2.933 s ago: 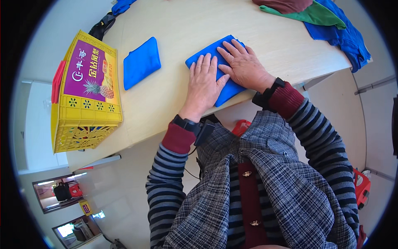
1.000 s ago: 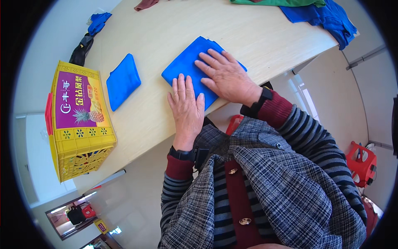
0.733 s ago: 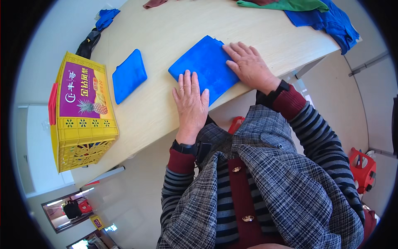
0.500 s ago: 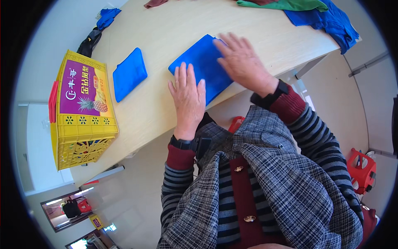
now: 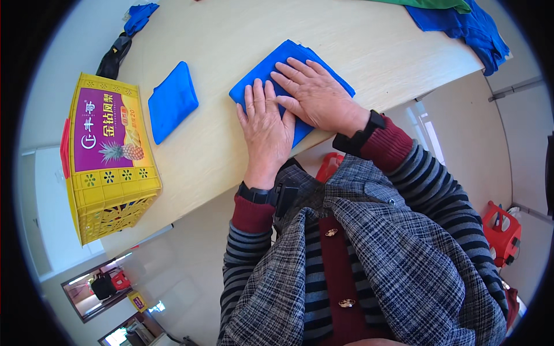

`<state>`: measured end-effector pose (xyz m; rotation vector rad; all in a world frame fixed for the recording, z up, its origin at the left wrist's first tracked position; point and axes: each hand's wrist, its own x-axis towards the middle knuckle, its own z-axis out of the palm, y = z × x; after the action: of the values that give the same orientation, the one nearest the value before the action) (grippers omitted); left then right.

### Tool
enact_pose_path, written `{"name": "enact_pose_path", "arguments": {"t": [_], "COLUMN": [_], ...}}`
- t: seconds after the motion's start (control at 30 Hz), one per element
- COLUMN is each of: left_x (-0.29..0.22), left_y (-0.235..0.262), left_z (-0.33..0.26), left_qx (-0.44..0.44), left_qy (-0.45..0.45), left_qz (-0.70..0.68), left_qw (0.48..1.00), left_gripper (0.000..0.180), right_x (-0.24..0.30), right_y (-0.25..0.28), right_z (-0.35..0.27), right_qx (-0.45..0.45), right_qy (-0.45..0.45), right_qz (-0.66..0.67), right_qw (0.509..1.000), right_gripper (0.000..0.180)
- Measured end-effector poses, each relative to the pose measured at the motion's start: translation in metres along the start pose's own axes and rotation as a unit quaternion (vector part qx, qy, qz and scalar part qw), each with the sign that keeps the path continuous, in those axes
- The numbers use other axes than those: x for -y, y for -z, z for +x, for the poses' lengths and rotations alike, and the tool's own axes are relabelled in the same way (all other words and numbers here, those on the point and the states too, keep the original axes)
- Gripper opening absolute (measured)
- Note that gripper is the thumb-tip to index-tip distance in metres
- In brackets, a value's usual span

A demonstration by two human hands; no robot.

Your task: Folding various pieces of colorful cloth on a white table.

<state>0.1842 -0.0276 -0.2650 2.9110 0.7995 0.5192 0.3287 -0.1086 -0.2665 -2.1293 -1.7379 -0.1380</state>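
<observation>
At the left, a yellow crate stands on the pale surface. To its right, near but apart, lies a small folded blue cloth, which no hand touches.

Next is the left hand. Its grip is fully open, the fingers straight, and it has hold of nothing; it only rests flat on the larger folded blue cloth, on the side nearer to the crate. This larger cloth lies at the front edge of the surface.

The right hand is also open and holds nothing. Half a second ago it was blurred over the right part of this cloth; now it lies across the middle, its thumb just beside the left hand. For the work, I judge this means that both hands press the folded layers flat together.

Farther right, near the upper rim, are a green cloth and a crumpled blue cloth, both well apart from the hands.
</observation>
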Motion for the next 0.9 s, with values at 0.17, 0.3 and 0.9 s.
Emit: {"name": "enact_pose_path", "arguments": {"t": [0.17, 0.3, 0.9], "left_x": [0.001, 0.008, 0.035], "left_y": [0.001, 0.002, 0.032], "left_z": [-0.003, -0.006, -0.014], "left_qx": [-0.011, -0.020, -0.086], "left_qy": [0.008, 0.010, 0.016], "left_qz": [-0.014, -0.026, 0.021], "left_qw": [1.000, 0.999, 0.996], "left_gripper": [0.066, 0.066, 0.045], "right_x": [-0.007, -0.010, -0.017], "right_y": [0.001, 0.006, 0.038], "right_z": [-0.001, -0.001, -0.030], "right_qx": [-0.013, -0.019, -0.116], "right_qy": [-0.008, -0.011, -0.039], "right_qz": [-0.087, -0.076, 0.060], "right_qw": [0.996, 0.997, 0.991], "right_gripper": [0.058, 0.056, 0.038]}}
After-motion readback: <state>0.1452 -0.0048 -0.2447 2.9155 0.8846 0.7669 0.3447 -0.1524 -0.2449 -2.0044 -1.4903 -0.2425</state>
